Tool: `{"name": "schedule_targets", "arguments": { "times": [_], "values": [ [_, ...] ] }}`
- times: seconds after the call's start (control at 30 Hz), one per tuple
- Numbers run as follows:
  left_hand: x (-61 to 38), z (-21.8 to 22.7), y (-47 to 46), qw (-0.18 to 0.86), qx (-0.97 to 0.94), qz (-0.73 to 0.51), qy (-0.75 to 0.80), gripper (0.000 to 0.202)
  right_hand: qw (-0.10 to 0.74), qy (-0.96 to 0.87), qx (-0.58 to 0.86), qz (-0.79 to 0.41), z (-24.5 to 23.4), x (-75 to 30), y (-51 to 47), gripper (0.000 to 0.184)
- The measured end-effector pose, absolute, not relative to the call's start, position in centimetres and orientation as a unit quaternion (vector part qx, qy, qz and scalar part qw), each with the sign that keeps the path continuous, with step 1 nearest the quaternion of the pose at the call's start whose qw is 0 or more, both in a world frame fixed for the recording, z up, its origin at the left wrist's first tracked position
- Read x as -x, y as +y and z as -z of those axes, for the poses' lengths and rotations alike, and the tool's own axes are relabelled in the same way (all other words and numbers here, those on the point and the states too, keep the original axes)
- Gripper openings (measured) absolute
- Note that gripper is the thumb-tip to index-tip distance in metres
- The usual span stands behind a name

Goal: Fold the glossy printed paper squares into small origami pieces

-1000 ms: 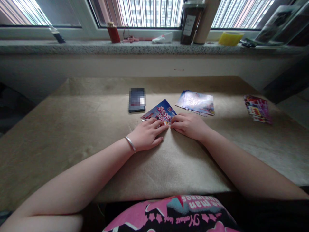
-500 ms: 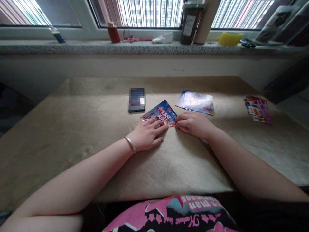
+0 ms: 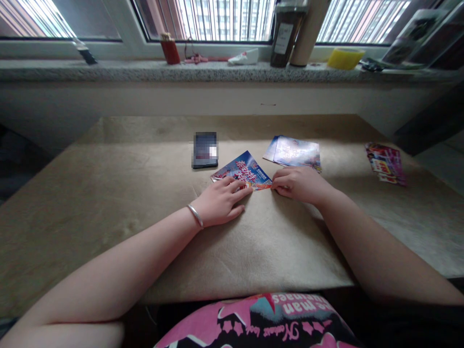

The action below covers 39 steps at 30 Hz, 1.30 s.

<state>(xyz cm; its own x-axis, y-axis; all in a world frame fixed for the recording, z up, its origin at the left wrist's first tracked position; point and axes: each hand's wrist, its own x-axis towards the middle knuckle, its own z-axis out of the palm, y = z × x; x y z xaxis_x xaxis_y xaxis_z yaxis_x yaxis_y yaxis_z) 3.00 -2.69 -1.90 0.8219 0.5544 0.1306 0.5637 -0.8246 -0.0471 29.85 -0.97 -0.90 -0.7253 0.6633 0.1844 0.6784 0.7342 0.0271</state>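
Observation:
A blue printed flyer (image 3: 250,169), folded to a triangle with red and white lettering, lies on the table in front of me. Across its lower left edge rests my left hand (image 3: 223,200), fingers stretched out and pressing the paper down. My right hand (image 3: 299,186) is at the flyer's right corner, thumb and fingers pinched together on the folded edge. Just behind that hand, a small stack of similar blue flyers (image 3: 295,151) lies flat. The lower edge of the folded flyer is partly hidden under my left fingers.
A phone-like dark object (image 3: 205,150), blurred out, lies left of the flyer. Pink and red printed cards (image 3: 386,164) are fanned at the table's right side. On the stone windowsill (image 3: 126,71) stand a dark jar (image 3: 284,36), a red holder (image 3: 170,50) and a yellow tape roll (image 3: 345,58).
My right hand has slid a little to the right along the flyer's lower edge, uncovering more of its right corner. My left hand has stayed in place.

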Motion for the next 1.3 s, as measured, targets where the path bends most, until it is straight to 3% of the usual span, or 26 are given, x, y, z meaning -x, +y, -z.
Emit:
{"name": "schedule_targets", "arguments": {
  "times": [0.97, 1.3],
  "values": [
    [-3.1, 1.7, -2.7, 0.032, 0.953, 0.051, -0.298, 0.05, 0.048, -0.911, 0.409, 0.032, 0.3, -31.8, -0.7, 0.02],
    [-3.1, 1.8, -2.5, 0.033, 0.955, 0.054, -0.291, 0.051, 0.14, -0.914, 0.381, 0.018, 0.7, -29.6, -1.7, 0.021]
  ]
}}
